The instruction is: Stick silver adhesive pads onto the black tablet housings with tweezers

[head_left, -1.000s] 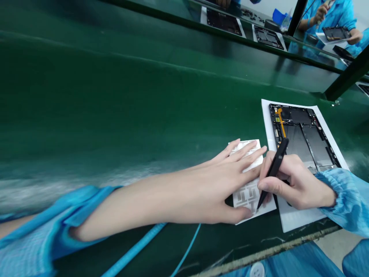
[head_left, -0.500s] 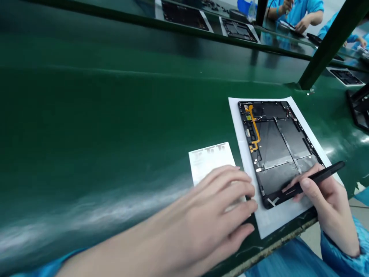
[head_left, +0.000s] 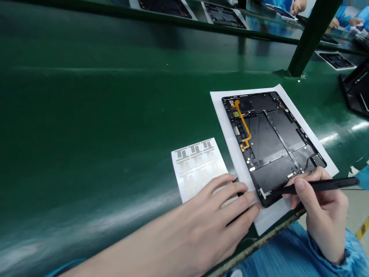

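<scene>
- Green workbench (head_left: 95, 115), filling most of the view: the work sits near its worn front edge, so a knock from the right forearm could push things toward the drop.
- White paper sheet (head_left: 268, 221), lying on the bench under the device: the left fingertips rest at its left border. If they dragged, the paper could slide and shift everything on it.
- Black tablet-like device (head_left: 265, 144), lying flat on the paper, insides uncovered, to the right of the left hand: too firm a press could scratch or dent its dark panels.
- Left hand (head_left: 213, 217), palm down, fingers loosely bent, gripping nothing, covering the lower part of the label sheet: brushing sideways could crease that sheet or lift its labels.
- Right hand (head_left: 325, 211), grasping dark tweezers (head_left: 331, 184) between thumb and fingers, low over the device's near end: a slip could drive the points into the parts beneath.
- White label sheet (head_left: 198, 165), printed with grey T-like shapes, on the bench just left of the paper: it appears loose, so a tug could skew it.
- Orange ribbon cable (head_left: 245, 129), along the device's left side: a snag could tear it.
- Small pale strip (head_left: 261, 193), at the device's near left corner, close to the tweezer points; contact cannot be told. A jerk could leave it crooked or folded.
</scene>
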`<state>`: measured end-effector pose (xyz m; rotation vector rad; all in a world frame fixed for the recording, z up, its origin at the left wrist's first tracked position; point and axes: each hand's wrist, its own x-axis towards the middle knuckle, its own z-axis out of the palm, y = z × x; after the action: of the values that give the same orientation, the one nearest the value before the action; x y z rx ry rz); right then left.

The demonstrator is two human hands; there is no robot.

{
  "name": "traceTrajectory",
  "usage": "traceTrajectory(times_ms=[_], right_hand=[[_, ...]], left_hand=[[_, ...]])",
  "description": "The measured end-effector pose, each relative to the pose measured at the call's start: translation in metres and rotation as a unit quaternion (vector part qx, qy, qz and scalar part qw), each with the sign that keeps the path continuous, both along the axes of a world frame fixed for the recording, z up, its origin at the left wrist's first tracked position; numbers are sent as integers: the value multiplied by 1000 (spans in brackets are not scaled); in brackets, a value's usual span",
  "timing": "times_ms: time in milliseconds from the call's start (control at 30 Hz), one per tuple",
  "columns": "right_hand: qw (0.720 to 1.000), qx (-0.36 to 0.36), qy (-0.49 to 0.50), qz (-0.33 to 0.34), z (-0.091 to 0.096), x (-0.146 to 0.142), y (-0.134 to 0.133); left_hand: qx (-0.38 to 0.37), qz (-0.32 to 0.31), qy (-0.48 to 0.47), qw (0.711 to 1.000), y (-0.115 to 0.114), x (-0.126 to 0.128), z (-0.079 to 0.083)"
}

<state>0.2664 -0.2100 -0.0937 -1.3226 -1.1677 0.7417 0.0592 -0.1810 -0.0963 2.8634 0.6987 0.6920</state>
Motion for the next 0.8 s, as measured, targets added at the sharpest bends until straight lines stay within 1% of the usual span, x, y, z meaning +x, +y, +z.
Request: traceTrajectory(times_ms=[67,133,300,467,600,800], right_hand=[[1000,13,-19,-20,-1,-4,0],[999,24,-35,-27,-1,-5,0],[998,22,-56,-11,-3,-3,-3],[998,15,-58,-1,-8,-3,-6],[997,17,-71,-7,-8,-2,-6],[995,25,-91,-12,-10,-2,-7]], left_hand=[[-1,-1,6,1000,0,1,2],[1,-5,9,1000,2,3,3],[23,-16,-4,1000,6,4,1],[10,-12,-2,1000,3,1,1],[6,-13,-1,1000,2,1,1],[22,-24,-21,999,3,0,-2]])
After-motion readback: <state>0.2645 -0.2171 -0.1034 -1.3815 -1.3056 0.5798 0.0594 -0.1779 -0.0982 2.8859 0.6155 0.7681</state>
